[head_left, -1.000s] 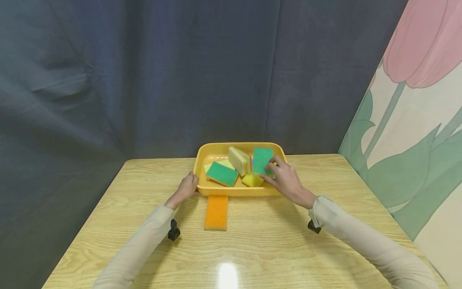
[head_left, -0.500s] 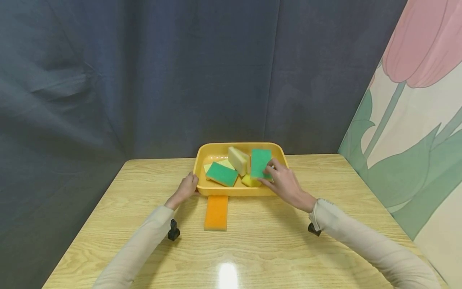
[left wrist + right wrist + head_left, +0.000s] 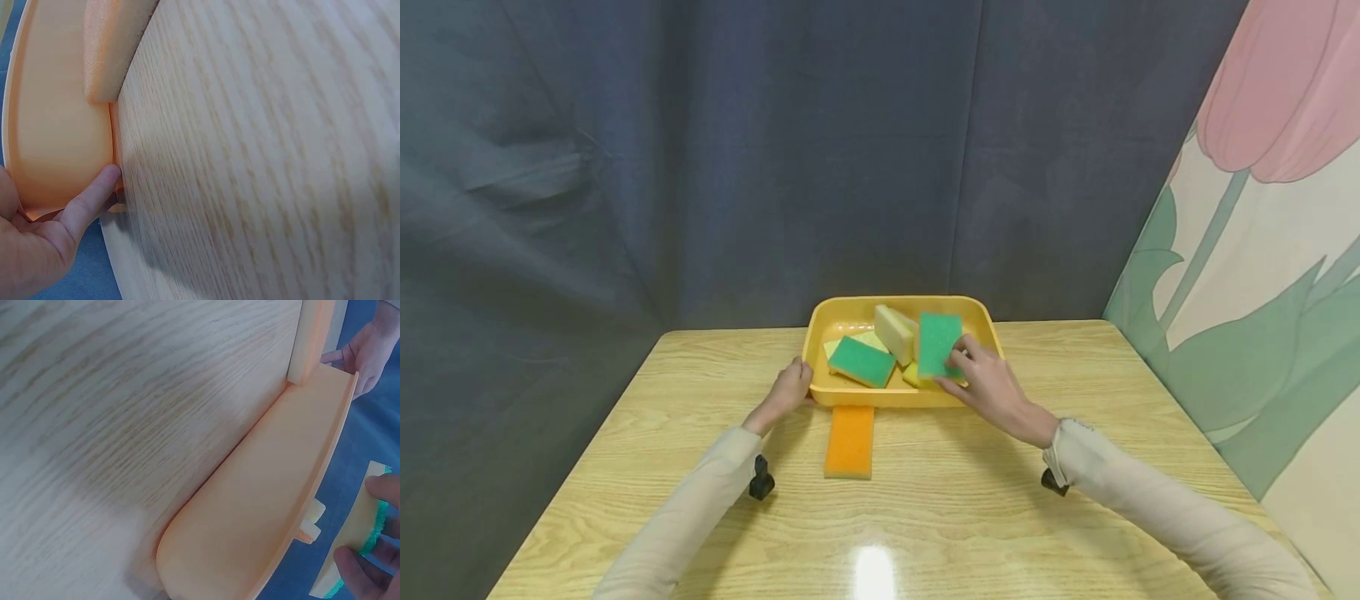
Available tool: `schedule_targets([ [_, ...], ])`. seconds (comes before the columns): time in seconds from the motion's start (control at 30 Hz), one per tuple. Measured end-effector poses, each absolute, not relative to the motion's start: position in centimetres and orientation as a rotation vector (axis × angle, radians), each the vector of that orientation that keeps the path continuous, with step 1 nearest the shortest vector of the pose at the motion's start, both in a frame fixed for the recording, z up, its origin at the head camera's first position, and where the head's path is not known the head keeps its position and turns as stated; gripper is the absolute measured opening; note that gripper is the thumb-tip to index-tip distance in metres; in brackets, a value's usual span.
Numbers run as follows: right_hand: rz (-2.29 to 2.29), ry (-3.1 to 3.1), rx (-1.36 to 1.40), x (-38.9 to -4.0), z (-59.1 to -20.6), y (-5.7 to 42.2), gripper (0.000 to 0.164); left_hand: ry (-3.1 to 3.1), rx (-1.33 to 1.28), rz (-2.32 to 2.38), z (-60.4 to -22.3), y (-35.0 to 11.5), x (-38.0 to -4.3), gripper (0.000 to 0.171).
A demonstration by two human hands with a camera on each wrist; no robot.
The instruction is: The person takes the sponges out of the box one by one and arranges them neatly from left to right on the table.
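A yellow plastic basin (image 3: 903, 398) stands at the far side of the table with several sponges inside. My left hand (image 3: 788, 386) grips its left end; in the left wrist view one finger (image 3: 94, 200) lies along the lower outer wall. My right hand (image 3: 992, 385) pinches a green-faced scouring sponge (image 3: 937, 342) by its right edge, tilted up over the right part of the basin. The right wrist view shows the fingers bending this sponge (image 3: 356, 534) slightly. Another green-faced sponge (image 3: 861, 361) lies at the left in the basin. A pale sponge (image 3: 893, 335) stands on edge mid-basin.
An orange sponge (image 3: 850, 442) lies on the wooden table (image 3: 970, 517), against the basin's front wall. A yellow sponge (image 3: 912, 375) is partly hidden under the held one. Dark cloth (image 3: 820, 150) hangs behind the table; a flower-patterned wall hanging (image 3: 1270, 275) borders the right side.
My right hand has moved the green-faced sponge slightly left and toward me, covering more of the yellow sponge. My left hand and the basin have stayed in place.
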State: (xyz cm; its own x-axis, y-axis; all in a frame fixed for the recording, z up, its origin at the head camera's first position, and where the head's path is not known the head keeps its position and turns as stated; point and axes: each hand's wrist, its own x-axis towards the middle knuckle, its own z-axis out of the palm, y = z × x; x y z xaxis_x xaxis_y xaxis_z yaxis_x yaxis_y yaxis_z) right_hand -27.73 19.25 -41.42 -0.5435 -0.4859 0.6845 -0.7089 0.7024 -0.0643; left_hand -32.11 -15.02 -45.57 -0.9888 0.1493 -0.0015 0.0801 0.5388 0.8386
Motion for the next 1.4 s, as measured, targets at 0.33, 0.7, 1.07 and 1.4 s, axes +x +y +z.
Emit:
schedule_targets([
  [0.33,0.449,-2.255,0.935,-27.2,-41.5,18.8,0.03,2.695,0.204,1.464,-45.6,-15.0,-32.1,0.042],
  [0.7,0.441,-2.248,0.993,-25.8,-41.5,17.9,0.034,2.681,0.205,1.47,-45.8,-15.1,-32.2,0.042],
  [1.07,0.451,-2.214,1.055,-24.3,-41.5,17.3,0.042,2.684,0.192,1.447,-45.7,-15.1,-32.3,0.045],
  [1.4,0.45,-2.187,1.098,-22.9,-41.7,16.5,0.05,2.676,0.192,1.451,-45.7,-15.2,-32.3,0.047],
])
